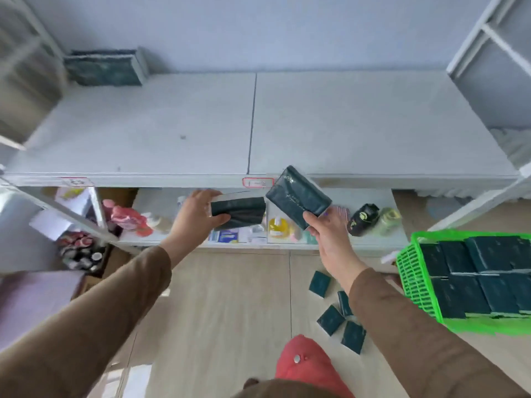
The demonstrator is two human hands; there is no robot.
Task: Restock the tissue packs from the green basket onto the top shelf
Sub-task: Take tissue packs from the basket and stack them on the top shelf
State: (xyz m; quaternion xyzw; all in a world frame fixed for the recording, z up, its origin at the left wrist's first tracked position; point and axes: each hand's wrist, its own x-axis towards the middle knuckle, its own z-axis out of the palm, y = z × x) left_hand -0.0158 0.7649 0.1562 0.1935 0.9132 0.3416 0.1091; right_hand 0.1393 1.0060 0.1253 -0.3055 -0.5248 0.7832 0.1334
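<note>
You hold one dark green tissue pack [297, 196] in your right hand [330, 239], fingers pinching its lower corner. Your left hand [194, 216] clasps a second pack [238, 212] at its end. Both hang just below the front edge of the top shelf [344, 124]. Expect each pack to be light, soft and slick-wrapped; grip across the broad faces rather than a corner. More packs fill the green basket [408, 271]; several lie on the floor [330, 318].
</note>
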